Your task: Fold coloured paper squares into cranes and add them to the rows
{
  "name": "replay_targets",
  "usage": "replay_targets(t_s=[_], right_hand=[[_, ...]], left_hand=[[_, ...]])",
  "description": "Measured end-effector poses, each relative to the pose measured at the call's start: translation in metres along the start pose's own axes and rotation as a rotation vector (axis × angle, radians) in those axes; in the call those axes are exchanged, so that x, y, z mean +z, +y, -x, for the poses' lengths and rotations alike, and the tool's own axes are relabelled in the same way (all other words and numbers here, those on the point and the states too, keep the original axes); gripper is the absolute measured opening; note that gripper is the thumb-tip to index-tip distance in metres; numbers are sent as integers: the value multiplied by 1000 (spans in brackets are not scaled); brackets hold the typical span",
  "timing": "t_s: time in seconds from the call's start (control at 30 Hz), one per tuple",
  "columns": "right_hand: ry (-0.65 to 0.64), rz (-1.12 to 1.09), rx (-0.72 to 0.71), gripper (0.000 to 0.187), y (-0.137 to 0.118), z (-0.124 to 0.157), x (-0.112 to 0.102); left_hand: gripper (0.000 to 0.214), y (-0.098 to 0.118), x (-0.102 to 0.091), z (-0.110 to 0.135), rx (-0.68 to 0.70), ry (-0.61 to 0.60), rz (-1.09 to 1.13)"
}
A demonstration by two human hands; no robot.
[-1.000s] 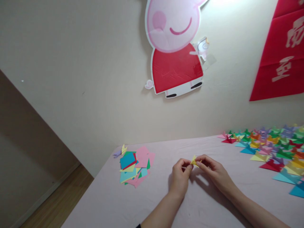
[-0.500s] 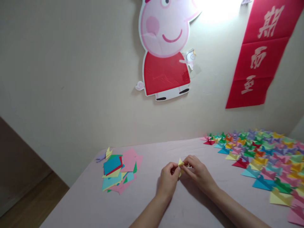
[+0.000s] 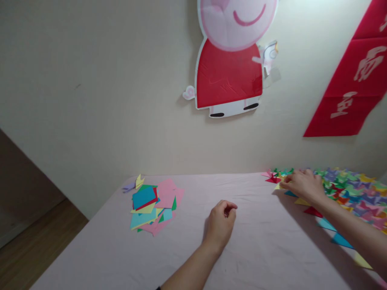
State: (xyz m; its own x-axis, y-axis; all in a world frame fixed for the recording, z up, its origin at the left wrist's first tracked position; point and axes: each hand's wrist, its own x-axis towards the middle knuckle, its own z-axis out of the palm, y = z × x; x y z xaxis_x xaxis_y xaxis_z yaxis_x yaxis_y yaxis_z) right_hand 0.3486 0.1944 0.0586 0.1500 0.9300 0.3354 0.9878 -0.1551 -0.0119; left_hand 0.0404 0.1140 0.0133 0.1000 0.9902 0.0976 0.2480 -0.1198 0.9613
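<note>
My right hand (image 3: 304,186) is at the left edge of the rows of folded paper birds, palm down. Its thumb and fingertips are pinched on a small yellow origami bird (image 3: 277,186), mostly covered by the fingers. Close beside it are a red paper bird (image 3: 273,179) and a blue one (image 3: 290,193). My left hand (image 3: 220,221) rests on the pink cloth, fingers curled and thumb near the index fingertip, with nothing seen between them.
Loose coloured paper sheets (image 3: 145,198) lie in a pile at the left of the covered table (image 3: 187,257). Behind them are a yellow folded paper piece (image 3: 139,182) and a purple one (image 3: 129,187). The wall (image 3: 121,100) stands along the back edge.
My right hand has moved right and away from me, carrying the yellow paper bird from between both hands to the rows. My left hand has let go of it and stayed near its place.
</note>
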Motion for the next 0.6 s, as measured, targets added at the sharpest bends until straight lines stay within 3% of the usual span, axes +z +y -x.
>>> replay_targets(t_s=[0.3, 0.6], right_hand=[[-24, 107, 46, 25, -8, -5, 26], [-62, 155, 27, 26, -12, -4, 25]], left_hand=[[18, -2, 0, 1, -9, 4, -48], [18, -3, 0, 2, -1, 13, -66]])
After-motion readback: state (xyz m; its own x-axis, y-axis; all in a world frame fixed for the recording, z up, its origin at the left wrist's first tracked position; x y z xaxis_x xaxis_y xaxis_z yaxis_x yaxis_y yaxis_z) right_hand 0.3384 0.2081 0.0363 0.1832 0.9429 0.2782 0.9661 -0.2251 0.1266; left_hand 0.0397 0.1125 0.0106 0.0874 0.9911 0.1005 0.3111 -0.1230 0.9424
